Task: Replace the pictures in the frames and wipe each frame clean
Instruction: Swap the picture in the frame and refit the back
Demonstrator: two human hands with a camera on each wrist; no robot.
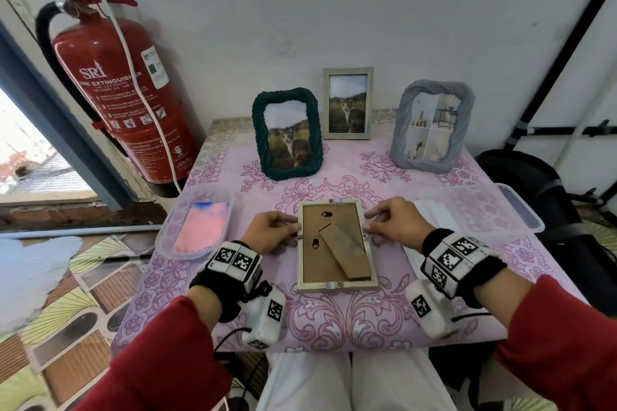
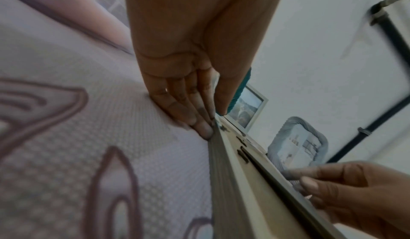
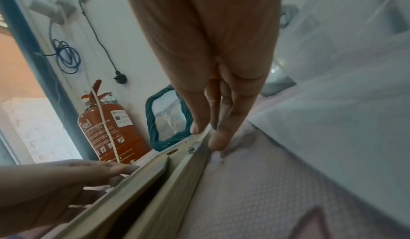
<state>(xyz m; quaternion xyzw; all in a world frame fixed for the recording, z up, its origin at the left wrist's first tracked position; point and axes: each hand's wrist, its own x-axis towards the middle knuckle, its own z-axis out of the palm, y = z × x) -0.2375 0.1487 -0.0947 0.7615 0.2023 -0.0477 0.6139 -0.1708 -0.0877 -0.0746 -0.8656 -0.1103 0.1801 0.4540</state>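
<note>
A pale wooden picture frame (image 1: pixel 337 285) lies face down in the middle of the table, its brown backing and folded stand facing up. My left hand (image 1: pixel 293 226) pinches the frame's left rim, thumb on top and fingers along the outer side, as the left wrist view shows: left hand (image 2: pixel 213 120), frame (image 2: pixel 239 181). My right hand (image 1: pixel 371 223) pinches the right rim the same way, as the right wrist view shows: right hand (image 3: pixel 206 134), frame (image 3: pixel 177 172). A pink and blue cloth (image 1: pixel 203 227) lies in a clear tray at the left.
Three frames stand at the back: a dark green rope frame (image 1: pixel 287 133), a slim pale frame (image 1: pixel 348 103), both with cat pictures, and a grey frame (image 1: pixel 432 125). A clear tub (image 1: pixel 521 210) with white sheets sits at the right. A red fire extinguisher (image 1: pixel 123 93) hangs left of the table.
</note>
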